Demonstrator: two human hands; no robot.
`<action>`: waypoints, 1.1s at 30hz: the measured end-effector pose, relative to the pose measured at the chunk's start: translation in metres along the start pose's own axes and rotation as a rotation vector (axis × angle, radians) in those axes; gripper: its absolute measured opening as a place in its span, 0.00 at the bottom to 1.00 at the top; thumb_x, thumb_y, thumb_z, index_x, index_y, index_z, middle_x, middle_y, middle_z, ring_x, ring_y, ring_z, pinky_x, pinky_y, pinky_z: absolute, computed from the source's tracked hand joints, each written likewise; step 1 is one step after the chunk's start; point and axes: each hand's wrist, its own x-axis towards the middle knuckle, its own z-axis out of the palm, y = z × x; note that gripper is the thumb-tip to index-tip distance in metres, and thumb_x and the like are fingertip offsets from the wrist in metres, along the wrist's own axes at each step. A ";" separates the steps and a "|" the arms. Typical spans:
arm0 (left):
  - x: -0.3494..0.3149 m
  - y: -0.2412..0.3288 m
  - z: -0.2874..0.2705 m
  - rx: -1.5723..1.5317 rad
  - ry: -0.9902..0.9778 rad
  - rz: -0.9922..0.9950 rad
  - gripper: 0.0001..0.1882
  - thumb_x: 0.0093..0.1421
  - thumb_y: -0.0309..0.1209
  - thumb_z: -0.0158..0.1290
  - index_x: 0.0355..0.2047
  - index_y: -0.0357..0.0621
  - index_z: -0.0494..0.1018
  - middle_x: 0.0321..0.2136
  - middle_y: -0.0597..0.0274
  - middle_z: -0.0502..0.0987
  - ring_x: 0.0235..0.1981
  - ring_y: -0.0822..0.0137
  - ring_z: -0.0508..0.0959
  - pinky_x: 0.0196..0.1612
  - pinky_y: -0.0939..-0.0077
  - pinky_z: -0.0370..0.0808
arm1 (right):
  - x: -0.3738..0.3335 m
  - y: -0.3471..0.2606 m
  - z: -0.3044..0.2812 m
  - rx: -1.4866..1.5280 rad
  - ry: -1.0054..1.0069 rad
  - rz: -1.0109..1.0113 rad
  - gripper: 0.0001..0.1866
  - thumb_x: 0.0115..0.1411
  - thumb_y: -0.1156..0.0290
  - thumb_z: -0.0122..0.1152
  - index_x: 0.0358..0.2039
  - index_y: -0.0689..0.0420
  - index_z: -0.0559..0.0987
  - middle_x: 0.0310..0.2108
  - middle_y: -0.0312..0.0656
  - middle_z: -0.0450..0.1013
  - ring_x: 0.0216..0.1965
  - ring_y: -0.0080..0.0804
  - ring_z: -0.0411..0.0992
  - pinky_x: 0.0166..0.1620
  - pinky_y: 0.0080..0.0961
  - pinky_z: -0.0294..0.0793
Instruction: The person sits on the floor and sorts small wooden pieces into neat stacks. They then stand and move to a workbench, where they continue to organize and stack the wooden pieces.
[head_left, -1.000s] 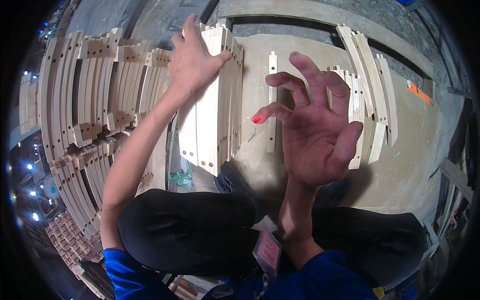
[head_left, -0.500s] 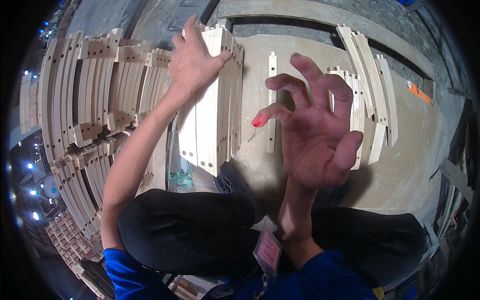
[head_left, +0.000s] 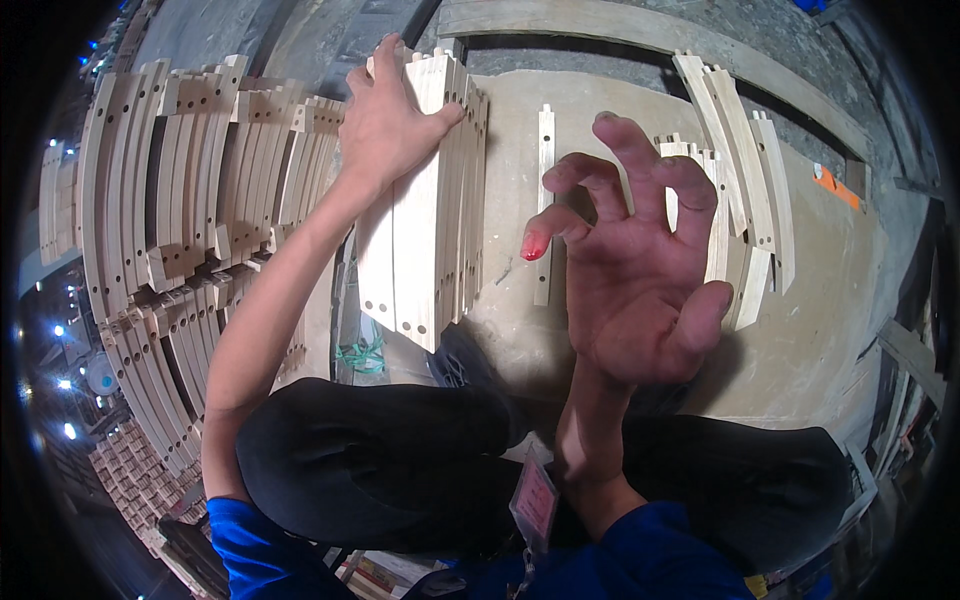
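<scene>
Tan sheet: it spreads (head_left: 800, 350) in front of you and carries the bundle, the loose pieces and a lone strip.
Stacked rows: to your left, pale wooden pieces (head_left: 190, 190) with dark round holes stand close together in rows, left of your left forearm.
Your legs: your bent knees in black trousers (head_left: 370, 460) sit at the near side of the sheet.
Bundle: the pale wooden bundle (head_left: 415, 250) lies directly under your left hand, its near end pointing toward your knees; your right hand is clear of it, off to the right.
Right-hand pieces: several wooden pieces (head_left: 735, 165) lie beyond your right hand, partly hidden by its fingers.
Right hand: your right hand (head_left: 645, 270) is raised, palm toward you, fingers loosely curled and apart, holding nothing.
Left hand: your left hand (head_left: 390, 135) lies across the far end of the bundle, fingers spread and thumb out to the right; you cannot tell from here whether it grips.
Lone strip: a single narrow strip (head_left: 546, 150) lies between the bundle and your right hand, partly behind that hand's curled fingers.
Badge: a pink card (head_left: 535, 500) hangs between your knees.
Green strands: a small tangle (head_left: 362, 355) sits near the bundle's near end.
Orange strip: it lies (head_left: 837, 187) at the far right.
Red patch: it marks your right little fingertip.
</scene>
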 end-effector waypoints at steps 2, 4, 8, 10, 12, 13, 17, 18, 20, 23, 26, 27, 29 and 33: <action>0.000 -0.002 0.001 0.023 0.010 0.033 0.54 0.44 0.48 0.62 0.66 0.45 0.46 0.54 0.32 0.59 0.46 0.39 0.75 0.49 0.53 0.74 | 0.001 0.001 0.007 0.043 0.066 -0.015 0.38 0.61 0.43 0.48 0.60 0.60 0.56 0.61 0.62 0.52 0.53 0.50 0.64 0.43 0.37 0.74; 0.000 -0.003 0.001 0.023 0.010 0.038 0.54 0.44 0.48 0.62 0.66 0.45 0.46 0.54 0.31 0.58 0.46 0.39 0.74 0.49 0.53 0.74 | 0.001 0.000 0.013 0.075 0.125 -0.015 0.37 0.60 0.47 0.53 0.58 0.62 0.57 0.59 0.62 0.55 0.52 0.49 0.65 0.42 0.36 0.74; 0.000 -0.003 0.002 0.028 0.017 0.047 0.54 0.44 0.48 0.63 0.66 0.45 0.46 0.55 0.31 0.58 0.47 0.39 0.74 0.50 0.54 0.74 | 0.002 0.000 0.013 0.083 0.127 -0.028 0.34 0.55 0.59 0.58 0.57 0.62 0.58 0.58 0.61 0.56 0.52 0.48 0.66 0.41 0.35 0.75; 0.000 -0.002 0.001 0.025 0.008 0.041 0.54 0.45 0.47 0.63 0.66 0.45 0.46 0.55 0.31 0.58 0.47 0.39 0.74 0.50 0.54 0.73 | 0.002 0.000 0.013 0.014 0.092 -0.030 0.34 0.53 0.67 0.59 0.59 0.60 0.57 0.60 0.61 0.54 0.52 0.48 0.65 0.40 0.34 0.76; -0.001 -0.003 0.001 0.023 0.004 0.037 0.54 0.45 0.47 0.63 0.66 0.46 0.45 0.55 0.31 0.57 0.48 0.39 0.73 0.50 0.54 0.73 | 0.001 -0.002 0.012 -0.107 0.052 -0.018 0.37 0.51 0.75 0.58 0.61 0.57 0.55 0.62 0.62 0.52 0.53 0.48 0.64 0.39 0.34 0.76; -0.001 -0.003 0.001 0.023 0.004 0.037 0.54 0.45 0.47 0.62 0.66 0.46 0.45 0.55 0.31 0.57 0.48 0.38 0.73 0.51 0.54 0.73 | 0.001 -0.002 0.012 -0.154 0.032 -0.022 0.38 0.49 0.79 0.57 0.62 0.56 0.55 0.62 0.62 0.51 0.53 0.48 0.64 0.39 0.33 0.77; 0.000 -0.002 0.001 0.015 0.007 0.041 0.53 0.45 0.47 0.63 0.66 0.47 0.46 0.55 0.32 0.58 0.48 0.38 0.73 0.51 0.53 0.73 | 0.003 0.000 0.017 -0.206 0.028 -0.063 0.40 0.45 0.89 0.54 0.60 0.57 0.55 0.61 0.64 0.53 0.51 0.47 0.66 0.36 0.29 0.79; 0.000 -0.002 0.001 0.016 0.009 0.040 0.53 0.45 0.47 0.63 0.66 0.48 0.46 0.55 0.32 0.58 0.48 0.38 0.73 0.51 0.53 0.73 | 0.004 -0.001 0.018 -0.213 0.037 -0.059 0.40 0.45 0.89 0.54 0.60 0.57 0.55 0.61 0.64 0.53 0.51 0.46 0.66 0.36 0.28 0.79; 0.000 -0.003 0.001 0.019 0.013 0.035 0.53 0.45 0.47 0.63 0.66 0.48 0.46 0.55 0.32 0.58 0.48 0.38 0.73 0.51 0.53 0.73 | 0.004 -0.001 0.021 -0.227 0.045 -0.049 0.40 0.45 0.90 0.54 0.60 0.57 0.55 0.61 0.64 0.53 0.50 0.46 0.67 0.36 0.26 0.79; -0.001 -0.002 0.001 0.006 0.004 0.027 0.53 0.44 0.47 0.63 0.66 0.48 0.47 0.55 0.33 0.58 0.49 0.39 0.72 0.51 0.54 0.72 | 0.004 -0.002 0.023 -0.256 0.036 -0.048 0.41 0.44 0.91 0.55 0.60 0.57 0.55 0.61 0.64 0.53 0.50 0.45 0.67 0.35 0.24 0.79; 0.000 -0.001 0.001 0.009 0.004 0.029 0.53 0.44 0.47 0.63 0.66 0.48 0.47 0.55 0.33 0.58 0.50 0.39 0.72 0.52 0.54 0.72 | 0.005 -0.002 0.023 -0.261 0.032 -0.056 0.41 0.44 0.91 0.55 0.60 0.57 0.55 0.61 0.64 0.53 0.50 0.45 0.67 0.35 0.22 0.80; 0.000 -0.001 0.001 0.003 0.005 0.034 0.53 0.44 0.47 0.63 0.66 0.48 0.47 0.55 0.33 0.58 0.50 0.39 0.72 0.52 0.54 0.72 | 0.005 -0.001 0.024 -0.256 0.035 -0.060 0.41 0.44 0.91 0.55 0.60 0.57 0.55 0.61 0.65 0.53 0.50 0.45 0.67 0.35 0.22 0.80; -0.001 -0.003 0.002 -0.007 0.006 0.042 0.53 0.44 0.47 0.62 0.66 0.48 0.47 0.55 0.33 0.58 0.50 0.38 0.72 0.52 0.54 0.71 | 0.004 0.001 0.025 -0.242 0.042 -0.066 0.41 0.44 0.91 0.55 0.60 0.58 0.54 0.61 0.65 0.52 0.50 0.45 0.67 0.35 0.21 0.81; -0.001 -0.003 0.002 -0.007 -0.003 0.033 0.53 0.44 0.47 0.62 0.66 0.47 0.47 0.55 0.32 0.58 0.49 0.38 0.72 0.52 0.54 0.71 | 0.005 0.000 0.027 -0.258 0.060 -0.048 0.42 0.44 0.92 0.55 0.60 0.59 0.53 0.61 0.66 0.52 0.50 0.45 0.68 0.36 0.21 0.83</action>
